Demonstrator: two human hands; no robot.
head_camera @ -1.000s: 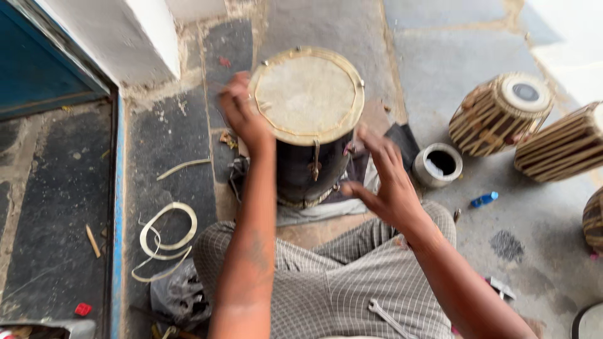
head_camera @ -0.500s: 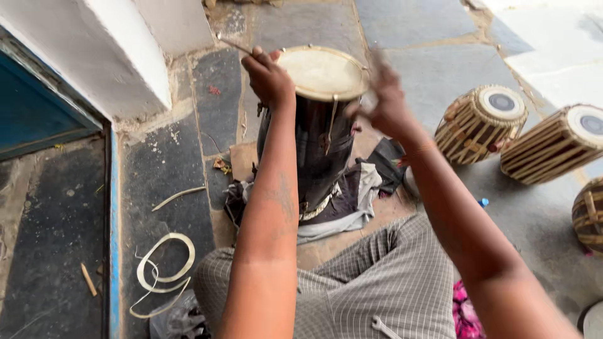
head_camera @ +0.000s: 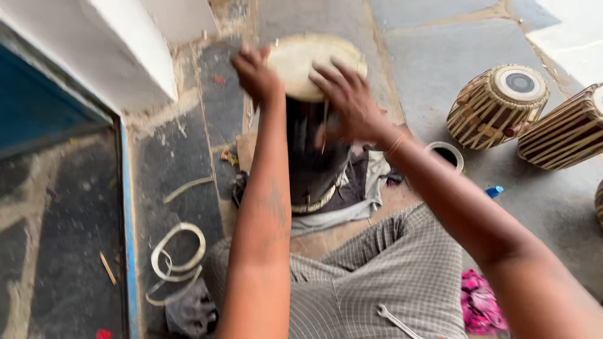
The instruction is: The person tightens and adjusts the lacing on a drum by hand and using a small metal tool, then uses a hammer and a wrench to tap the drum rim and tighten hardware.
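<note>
A tall dark drum (head_camera: 314,157) with a pale skin head (head_camera: 301,56) stands upright on a cloth (head_camera: 352,201) in front of my crossed legs. My left hand (head_camera: 254,72) grips the left rim of the drum head. My right hand (head_camera: 348,100) lies over the near right rim with fingers spread, touching the skin and a thin lace hanging down the shell. The picture is motion-blurred, so the finger grip is unclear.
Two laced drums (head_camera: 499,107) (head_camera: 565,135) lie on their sides at the right. A small round tin (head_camera: 447,154) sits beside the cloth. Coiled pale strap (head_camera: 179,251) lies at left near a blue door frame (head_camera: 129,232). A wrench (head_camera: 396,320) rests on my lap.
My right hand has moved from the right side of the drum onto the near rim of its head. The left hand stays on the left rim. The view has shifted.
</note>
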